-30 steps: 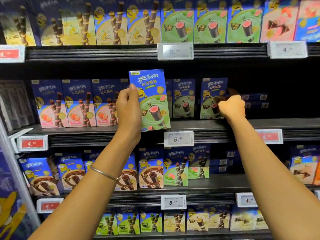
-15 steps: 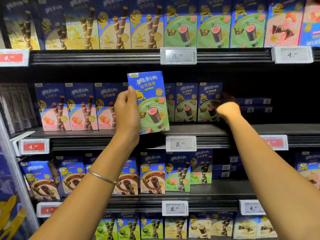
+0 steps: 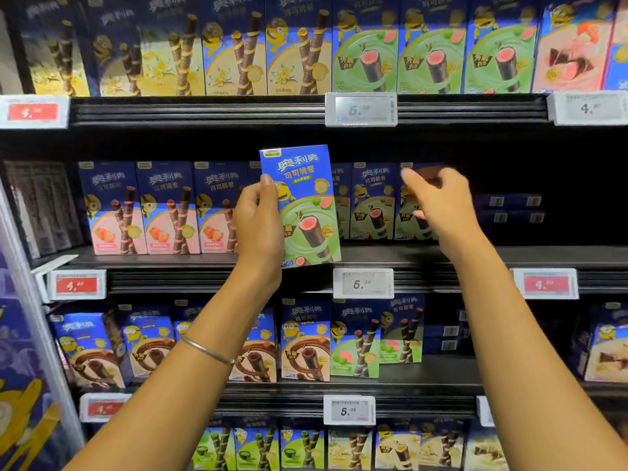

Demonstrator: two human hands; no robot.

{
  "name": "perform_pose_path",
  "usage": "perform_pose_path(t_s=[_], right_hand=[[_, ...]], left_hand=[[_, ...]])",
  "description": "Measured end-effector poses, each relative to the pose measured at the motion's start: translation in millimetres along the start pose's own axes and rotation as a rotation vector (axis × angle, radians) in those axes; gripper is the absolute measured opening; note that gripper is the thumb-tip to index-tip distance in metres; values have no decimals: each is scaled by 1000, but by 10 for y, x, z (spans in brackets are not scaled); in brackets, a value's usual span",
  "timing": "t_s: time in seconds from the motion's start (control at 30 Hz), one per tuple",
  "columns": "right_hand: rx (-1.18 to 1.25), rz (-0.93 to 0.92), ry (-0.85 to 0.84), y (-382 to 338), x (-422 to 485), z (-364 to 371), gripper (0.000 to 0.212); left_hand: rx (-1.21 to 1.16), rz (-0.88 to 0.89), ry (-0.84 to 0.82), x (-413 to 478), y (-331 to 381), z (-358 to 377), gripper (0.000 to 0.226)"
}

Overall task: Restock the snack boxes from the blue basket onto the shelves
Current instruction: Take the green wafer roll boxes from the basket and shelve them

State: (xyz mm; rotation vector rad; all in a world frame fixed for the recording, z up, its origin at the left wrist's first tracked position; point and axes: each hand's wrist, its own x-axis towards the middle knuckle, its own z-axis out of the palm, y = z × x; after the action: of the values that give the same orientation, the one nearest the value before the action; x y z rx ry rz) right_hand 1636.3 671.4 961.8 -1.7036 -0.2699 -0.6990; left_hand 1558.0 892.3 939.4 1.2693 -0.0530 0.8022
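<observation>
The left hand (image 3: pixel 258 226) grips a green snack box (image 3: pixel 302 205) upright before the middle shelf (image 3: pixel 543 256), hiding part of the matching boxes (image 3: pixel 373 202) behind. The right hand (image 3: pixel 438 205) hovers, fingers loose and empty, before the rightmost one. Strawberry boxes (image 3: pixel 166 212) stand left.

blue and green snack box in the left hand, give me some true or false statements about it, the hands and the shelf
1. The left hand grips the blue and green cardboard snack box upright. True.
2. The right hand holds a second box. False: it holds nothing, its fingers loose before the shelved green boxes.
3. Pink strawberry boxes stand on the black shelf left of the held box. True.
4. The held box stands on the shelf. False: it is held in the air before the shelf edge.
5. The thin silver bangle is on the right wrist. False: it is on the left wrist.
</observation>
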Motion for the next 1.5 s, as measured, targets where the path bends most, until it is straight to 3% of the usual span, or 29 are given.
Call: perform_pose_path(t_s=[0.1,0.17,0.37,0.53,0.6,0.8,0.93,1.1,1.23,1.43,1.5], right_hand=[[112,16,-438,-244,-282,116,37],[63,-1,-527,-291,-362,205,34],[113,33,-431,-210,-312,178,24],[16,115,-241,3,-181,150,24],[-85,76,-162,68,-167,210,22],[-297,20,-73,167,-86,518,28],[-406,24,-58,151,-18,688,16],[-440,16,-38,148,38,833,17],[-467,22,-13,167,91,927,34],[-553,-9,-114,168,179,1016,17],[-623,-65,-157,165,206,1032,21]], left_hand=[[16,20,-36,-12,-13,131,31],[32,34,-56,-28,-9,220,36],[207,112,-186,0,-19,260,41],[829,654,-93,117,-41,-52,48],[1014,743,-80,201,-7,-110,51],[1384,785,-144,437,83,-148,54],[1529,722,-158,531,71,-129,54],[1577,705,-149,596,38,-137,59],[1601,714,-143,620,31,-145,69],[1610,703,-142,627,14,-137,71],[1608,697,-145,627,14,-140,71]])
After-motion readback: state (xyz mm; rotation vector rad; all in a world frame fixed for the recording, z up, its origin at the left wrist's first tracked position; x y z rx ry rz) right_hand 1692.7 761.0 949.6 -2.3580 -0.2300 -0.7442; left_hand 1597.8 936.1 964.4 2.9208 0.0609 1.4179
